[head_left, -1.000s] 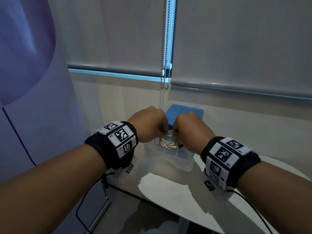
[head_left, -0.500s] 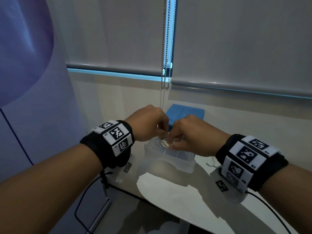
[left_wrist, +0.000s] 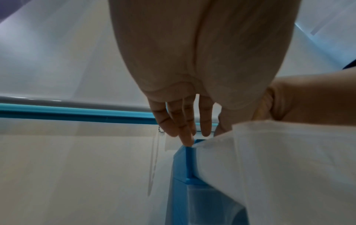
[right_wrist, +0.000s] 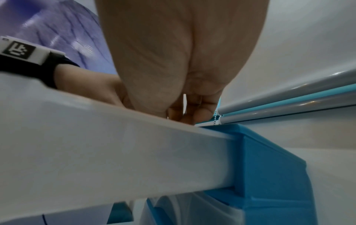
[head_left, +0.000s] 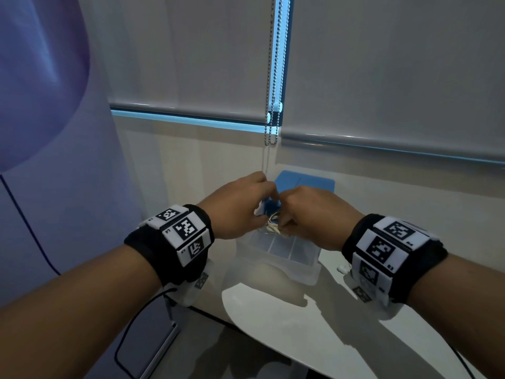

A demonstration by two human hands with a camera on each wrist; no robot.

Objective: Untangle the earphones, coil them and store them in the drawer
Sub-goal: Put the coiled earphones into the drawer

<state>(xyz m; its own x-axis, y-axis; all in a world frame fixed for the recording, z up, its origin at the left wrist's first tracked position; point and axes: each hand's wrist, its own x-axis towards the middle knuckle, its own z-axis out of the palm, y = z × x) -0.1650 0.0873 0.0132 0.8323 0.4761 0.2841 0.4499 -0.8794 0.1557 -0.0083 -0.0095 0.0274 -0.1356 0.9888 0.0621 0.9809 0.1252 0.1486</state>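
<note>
With my left hand [head_left: 240,206] and right hand [head_left: 314,214] both pinching the one coil [head_left: 273,228] of earphones over the one open drawer [head_left: 287,258], coiling looks done, I think, though fingers hide much, and only release and closing remain.

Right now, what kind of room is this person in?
Probably an office or study corner by a window. Grey roller blinds with a metal bead chain hang behind a white tabletop holding a small blue plastic drawer unit.
</note>
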